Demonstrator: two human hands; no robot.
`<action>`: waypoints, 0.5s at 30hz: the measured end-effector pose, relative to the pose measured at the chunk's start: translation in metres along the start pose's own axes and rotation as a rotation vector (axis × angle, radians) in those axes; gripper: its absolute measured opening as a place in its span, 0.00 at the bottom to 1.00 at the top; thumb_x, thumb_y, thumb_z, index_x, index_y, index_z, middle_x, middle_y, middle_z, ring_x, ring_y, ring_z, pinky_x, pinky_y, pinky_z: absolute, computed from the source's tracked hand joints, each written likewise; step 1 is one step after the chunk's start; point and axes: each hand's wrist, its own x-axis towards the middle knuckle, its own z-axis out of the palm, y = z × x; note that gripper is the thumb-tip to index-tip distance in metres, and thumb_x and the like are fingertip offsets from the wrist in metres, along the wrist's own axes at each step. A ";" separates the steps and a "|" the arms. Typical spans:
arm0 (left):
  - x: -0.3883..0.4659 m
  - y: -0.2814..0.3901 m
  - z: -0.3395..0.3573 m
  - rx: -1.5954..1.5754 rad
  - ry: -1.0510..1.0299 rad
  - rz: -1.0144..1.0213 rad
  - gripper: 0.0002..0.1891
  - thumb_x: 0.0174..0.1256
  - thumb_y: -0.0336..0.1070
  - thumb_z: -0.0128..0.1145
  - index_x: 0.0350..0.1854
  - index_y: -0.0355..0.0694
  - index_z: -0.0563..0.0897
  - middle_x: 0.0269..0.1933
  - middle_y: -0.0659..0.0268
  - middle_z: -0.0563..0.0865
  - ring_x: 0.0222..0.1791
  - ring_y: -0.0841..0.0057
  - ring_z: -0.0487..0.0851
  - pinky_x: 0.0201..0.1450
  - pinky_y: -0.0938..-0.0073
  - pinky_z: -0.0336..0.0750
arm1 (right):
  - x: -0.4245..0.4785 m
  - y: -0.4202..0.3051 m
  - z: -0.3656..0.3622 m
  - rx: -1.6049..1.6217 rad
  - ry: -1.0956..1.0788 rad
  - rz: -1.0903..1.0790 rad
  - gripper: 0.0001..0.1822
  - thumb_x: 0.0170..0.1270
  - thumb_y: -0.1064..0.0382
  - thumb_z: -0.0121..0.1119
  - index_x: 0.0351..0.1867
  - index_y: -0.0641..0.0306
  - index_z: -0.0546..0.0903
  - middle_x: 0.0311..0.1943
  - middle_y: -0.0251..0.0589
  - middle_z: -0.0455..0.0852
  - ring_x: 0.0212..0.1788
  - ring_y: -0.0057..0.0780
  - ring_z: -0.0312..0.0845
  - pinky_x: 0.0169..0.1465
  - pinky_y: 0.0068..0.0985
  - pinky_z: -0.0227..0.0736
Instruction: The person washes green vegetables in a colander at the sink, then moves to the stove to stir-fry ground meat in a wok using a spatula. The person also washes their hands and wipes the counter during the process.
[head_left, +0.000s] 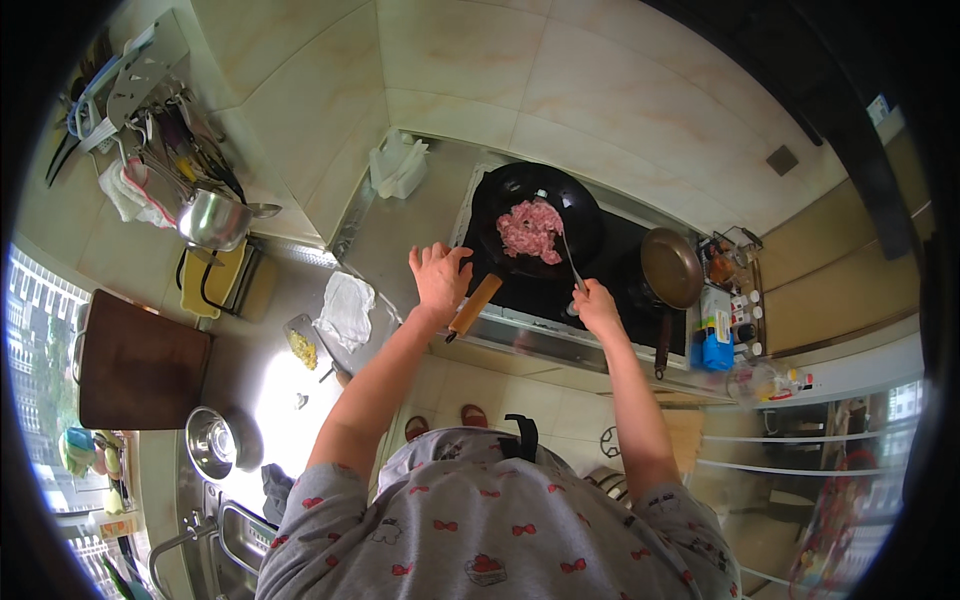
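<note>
A black wok (581, 225) sits on the black stove top (622, 232) with a mass of pink minced meat (529, 229) spread in its middle. My right hand (596, 306) grips the handle of a metal spatula (571, 259), whose far end is at the meat's right edge. My left hand (441, 276) hovers left of the wok's wooden handle (475, 306), fingers apart and holding nothing. A brown frying pan (671, 268) rests on the right side of the stove.
Left on the counter lie a cleaver (325, 352) with chopped yellowish bits (302, 349) and a white plastic bag (346, 309). A steel bowl (212, 444) stands near the sink (244, 536). Bottles and a blue package (717, 349) stand right of the stove; utensils hang at upper left.
</note>
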 end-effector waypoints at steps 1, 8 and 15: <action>0.002 -0.005 -0.001 0.036 -0.008 0.022 0.12 0.54 0.38 0.66 0.42 0.53 0.86 0.37 0.67 0.80 0.45 0.66 0.78 0.68 0.48 0.57 | -0.009 -0.010 -0.010 0.242 -0.121 0.088 0.12 0.69 0.57 0.56 0.44 0.62 0.75 0.25 0.37 0.81 0.23 0.25 0.77 0.21 0.26 0.68; 0.031 0.008 0.016 -0.011 0.020 0.205 0.04 0.48 0.35 0.68 0.27 0.50 0.85 0.35 0.69 0.77 0.45 0.68 0.77 0.69 0.44 0.55 | -0.058 -0.017 -0.040 0.889 -0.360 0.164 0.11 0.75 0.61 0.48 0.49 0.65 0.76 0.28 0.29 0.74 0.19 0.10 0.58 0.17 0.13 0.50; 0.067 0.079 0.055 -0.130 0.028 0.279 0.08 0.48 0.38 0.69 0.33 0.55 0.87 0.38 0.69 0.77 0.47 0.66 0.76 0.69 0.43 0.55 | -0.089 -0.025 -0.035 0.889 -0.345 0.170 0.12 0.75 0.59 0.48 0.52 0.63 0.75 0.28 0.29 0.74 0.19 0.11 0.57 0.18 0.14 0.48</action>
